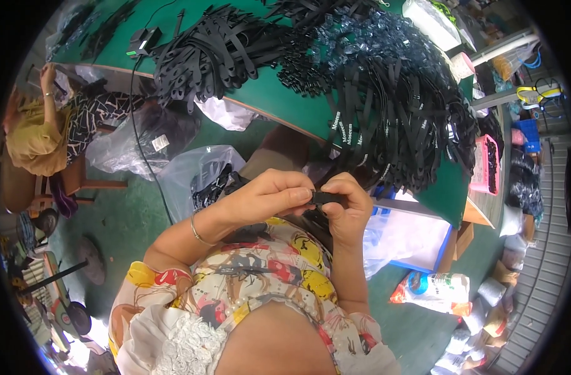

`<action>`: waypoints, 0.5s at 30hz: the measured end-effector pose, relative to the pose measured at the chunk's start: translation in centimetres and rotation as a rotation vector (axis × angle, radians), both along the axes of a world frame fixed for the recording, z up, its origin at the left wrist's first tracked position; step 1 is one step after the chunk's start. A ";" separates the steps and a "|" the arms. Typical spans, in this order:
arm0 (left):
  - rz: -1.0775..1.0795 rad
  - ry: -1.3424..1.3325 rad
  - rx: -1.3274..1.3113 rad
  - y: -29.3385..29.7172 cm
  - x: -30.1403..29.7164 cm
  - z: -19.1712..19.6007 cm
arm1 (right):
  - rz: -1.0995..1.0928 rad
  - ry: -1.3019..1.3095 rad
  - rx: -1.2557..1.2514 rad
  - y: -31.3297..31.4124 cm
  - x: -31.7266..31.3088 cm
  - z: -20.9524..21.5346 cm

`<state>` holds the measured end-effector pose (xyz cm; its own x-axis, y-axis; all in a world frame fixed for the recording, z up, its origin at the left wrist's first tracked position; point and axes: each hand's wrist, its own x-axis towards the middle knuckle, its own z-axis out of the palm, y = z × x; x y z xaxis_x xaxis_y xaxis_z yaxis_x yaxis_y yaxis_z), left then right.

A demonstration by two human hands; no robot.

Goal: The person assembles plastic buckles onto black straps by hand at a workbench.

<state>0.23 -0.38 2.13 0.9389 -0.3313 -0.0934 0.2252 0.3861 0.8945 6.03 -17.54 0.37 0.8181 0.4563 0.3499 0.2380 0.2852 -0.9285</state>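
My left hand (274, 197) and my right hand (350, 205) meet in front of my chest, just off the table's near edge. Between them is a short, dark piece that looks like a black strap (325, 198). The left thumb and forefinger pinch one end of it, while the right fingers curl around the other. Whether a small buckle is fitted on it is hidden by the fingertips. Beyond my right hand, a thick bunch of black straps with white lettering (385, 125) hangs over the table edge.
On the green table (270, 94) lie more black straps (213, 50), a heap of clear plastic pieces (373, 40) and a small black box (143, 42) with a cable. A pink basket (485, 165) stands right. Another person (41, 140) sits at left. Plastic bags (195, 172) lie below.
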 end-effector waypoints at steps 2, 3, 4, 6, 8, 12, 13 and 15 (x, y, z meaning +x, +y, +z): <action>0.001 0.025 -0.024 0.1 0.1 0.2 | -0.006 0.033 0.036 0.0 0.1 0.1; -0.021 0.017 -0.011 0.2 0.3 0.3 | 0.002 0.015 0.020 0.0 0.2 0.3; -0.043 0.008 0.002 0.4 0.5 0.4 | 0.010 -0.005 0.003 0.0 0.4 0.6; -0.084 0.033 0.045 1.1 0.8 0.6 | -0.015 -0.068 -0.103 -0.6 0.6 1.2; -0.124 0.056 0.087 1.9 1.0 0.9 | -0.062 -0.134 -0.288 -1.7 0.6 2.2; -0.190 -0.177 0.464 3.7 1.0 -0.1 | -0.145 -0.124 -0.584 -4.8 -0.3 3.4; -0.203 -0.314 0.609 4.3 0.9 -1.0 | -0.158 -0.099 -0.627 -5.3 -0.6 3.3; -0.193 -0.366 0.730 5.4 0.1 -3.4 | -0.156 -0.052 -0.666 -6.4 -1.3 2.4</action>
<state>0.32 5.03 -1.24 0.8848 -0.4636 -0.0470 -0.1254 -0.3340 0.9342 4.70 -23.95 2.72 0.8816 0.4658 0.0765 0.2792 -0.3837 -0.8803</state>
